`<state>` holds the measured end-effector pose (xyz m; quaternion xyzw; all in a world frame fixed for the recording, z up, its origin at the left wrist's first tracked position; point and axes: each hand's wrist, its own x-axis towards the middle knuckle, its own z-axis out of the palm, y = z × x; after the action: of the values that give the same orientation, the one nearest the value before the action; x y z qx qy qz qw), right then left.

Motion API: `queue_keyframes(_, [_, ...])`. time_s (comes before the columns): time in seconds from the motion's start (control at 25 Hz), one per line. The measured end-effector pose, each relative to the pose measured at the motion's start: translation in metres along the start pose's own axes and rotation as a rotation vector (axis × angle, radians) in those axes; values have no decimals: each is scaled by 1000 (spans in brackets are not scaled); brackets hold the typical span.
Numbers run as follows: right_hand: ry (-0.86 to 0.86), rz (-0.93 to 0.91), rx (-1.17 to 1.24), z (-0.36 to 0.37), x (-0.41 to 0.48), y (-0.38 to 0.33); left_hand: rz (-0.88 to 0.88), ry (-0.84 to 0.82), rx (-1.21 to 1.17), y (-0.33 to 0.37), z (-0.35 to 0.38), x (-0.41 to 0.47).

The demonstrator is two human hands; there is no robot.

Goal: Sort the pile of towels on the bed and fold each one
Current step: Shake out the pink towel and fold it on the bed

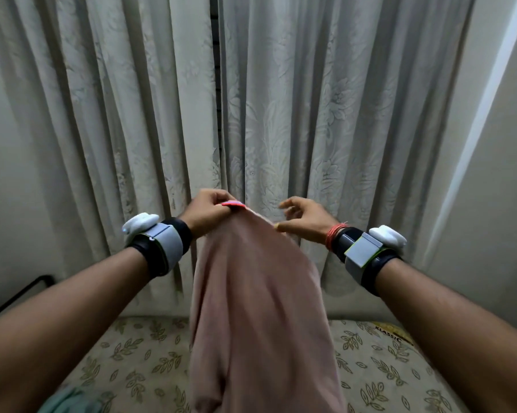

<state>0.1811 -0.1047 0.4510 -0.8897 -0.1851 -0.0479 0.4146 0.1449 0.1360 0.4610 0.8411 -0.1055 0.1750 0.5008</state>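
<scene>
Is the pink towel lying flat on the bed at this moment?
No, the pink towel hangs in the air, pinched at its top edge by the left hand above the bed.

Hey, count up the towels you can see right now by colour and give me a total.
Pink towel, held up by the left hand over the bed: 1
Green towel, partly in view on the bed at the bottom left edge: 1
Total: 2
</scene>
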Motion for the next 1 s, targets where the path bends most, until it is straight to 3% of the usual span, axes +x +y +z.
queue_keyframes(0.08, [-155,-86,82,12,-3,-18,79,-165,112,5,14,-2])
queue_keyframes(0.2, [-330,-168,77,31,-3,-33,118,-144,135,2,32,-6])
queue_keyframes(0.4, [-254,-218,-202,32,-6,-27,30,-180,71,-12,29,-10])
queue_keyframes(0.64, [-14,-209,9,23,-1,-20,-254,-437,-126,-66,46,-44])
queue_keyframes(0.76, [110,-192,41,11,2,-5,-285,-300,-223,-77,48,-51])
queue_keyframes(0.88, [139,-131,66,9,2,17,-210,-106,-247,-63,41,-47])
queue_keyframes(1.0, [106,-69,103,16,-1,29,-97,-103,-170,-46,40,-43])
